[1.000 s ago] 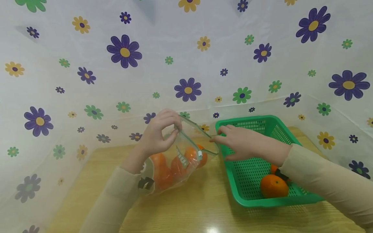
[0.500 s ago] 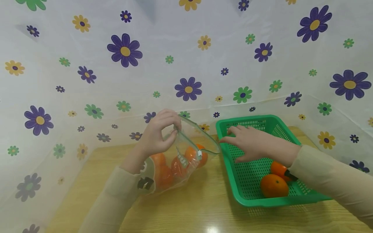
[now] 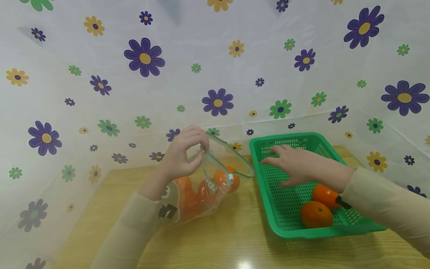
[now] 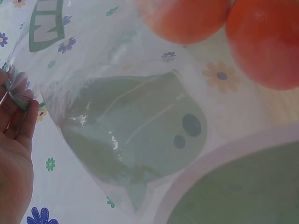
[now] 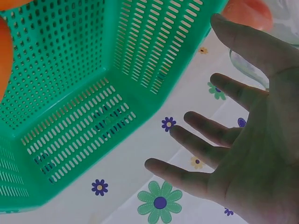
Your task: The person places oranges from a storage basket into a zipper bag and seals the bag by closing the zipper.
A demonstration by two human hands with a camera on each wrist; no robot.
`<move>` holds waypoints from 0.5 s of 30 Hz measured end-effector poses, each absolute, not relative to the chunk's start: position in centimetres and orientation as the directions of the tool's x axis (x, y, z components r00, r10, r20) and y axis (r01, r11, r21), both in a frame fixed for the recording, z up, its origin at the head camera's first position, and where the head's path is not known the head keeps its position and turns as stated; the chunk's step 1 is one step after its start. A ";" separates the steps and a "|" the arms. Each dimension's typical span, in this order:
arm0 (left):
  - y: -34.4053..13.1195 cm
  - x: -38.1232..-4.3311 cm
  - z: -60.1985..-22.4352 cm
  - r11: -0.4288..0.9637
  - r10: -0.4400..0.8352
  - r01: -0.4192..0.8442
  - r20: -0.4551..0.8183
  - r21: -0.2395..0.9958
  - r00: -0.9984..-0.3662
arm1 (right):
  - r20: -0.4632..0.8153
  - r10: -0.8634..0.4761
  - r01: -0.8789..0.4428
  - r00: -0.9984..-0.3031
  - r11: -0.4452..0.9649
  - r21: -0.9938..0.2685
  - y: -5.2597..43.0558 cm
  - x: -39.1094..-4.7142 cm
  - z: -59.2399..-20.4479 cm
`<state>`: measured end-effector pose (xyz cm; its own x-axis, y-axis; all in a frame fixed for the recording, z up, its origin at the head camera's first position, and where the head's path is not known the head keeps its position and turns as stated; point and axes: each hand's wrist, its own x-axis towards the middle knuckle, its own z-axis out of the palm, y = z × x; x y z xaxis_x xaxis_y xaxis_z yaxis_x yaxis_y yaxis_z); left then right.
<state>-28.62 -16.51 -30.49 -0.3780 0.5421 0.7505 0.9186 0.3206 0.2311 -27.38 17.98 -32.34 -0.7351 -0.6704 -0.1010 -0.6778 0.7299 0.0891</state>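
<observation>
My left hand [image 3: 183, 153] pinches the rim of a clear zip bag [image 3: 215, 201], whose mouth gapes toward the right. Several oranges [image 3: 189, 203] show through its printed plastic. In the left wrist view, the fingers bunch the bag's edge at far left, with oranges [image 4: 261, 42] at top right. Over the left part of a green plastic basket [image 3: 268, 209], my right hand [image 3: 295, 164] is spread with nothing in it; the right wrist view shows its fingers apart beside the basket wall [image 5: 154, 56]. Two oranges [image 3: 316, 214] lie at the basket's near right.
The bag and basket stand side by side on a wooden table [image 3: 235, 239]. A flower-printed white sheet [image 3: 188, 45] rises behind and at both sides. A dark strap or band [image 3: 343, 203] shows near the right cuff, over the basket.
My right hand has left the bag's rim and moved right over the basket, fingers spread. More of the rear orange shows. The left hand and bag have hardly moved.
</observation>
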 end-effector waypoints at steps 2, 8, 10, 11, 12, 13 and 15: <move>-16.5 -28.6 -30.5 0.318 0.542 0.919 0.751 0.232 -0.377 | -0.106 -0.660 -0.668 -0.744 0.738 0.091 18.2 -27.4 -32.4; -16.6 -28.6 -30.5 0.316 0.544 0.921 0.752 0.229 -0.373 | -0.112 -0.649 -0.658 -0.753 0.747 0.094 19.0 -27.3 -32.5; -16.6 -28.6 -30.5 0.314 0.544 0.922 0.753 0.227 -0.371 | -0.111 -0.650 -0.659 -0.752 0.746 0.096 19.3 -27.2 -32.6; -16.6 -28.6 -30.5 0.312 0.544 0.922 0.753 0.227 -0.370 | -0.109 -0.652 -0.661 -0.751 0.745 0.096 19.4 -27.2 -32.6; -16.6 -28.7 -30.5 0.311 0.543 0.923 0.754 0.227 -0.369 | -0.107 -0.652 -0.661 -0.750 0.745 0.093 19.5 -27.2 -32.6; -16.6 -28.7 -30.6 0.309 0.543 0.923 0.755 0.227 -0.368 | -0.105 -0.653 -0.662 -0.750 0.744 0.094 19.6 -27.1 -32.6; -16.7 -28.7 -30.6 0.307 0.542 0.924 0.756 0.227 -0.366 | -0.101 -0.652 -0.660 -0.751 0.746 0.094 19.9 -27.1 -32.6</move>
<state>-28.73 -16.67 -30.58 -0.3663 0.5421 0.7562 0.9240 0.3074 0.2273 -27.07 19.87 -32.64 -0.7515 -0.6519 -0.1014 -0.6596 0.7458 0.0936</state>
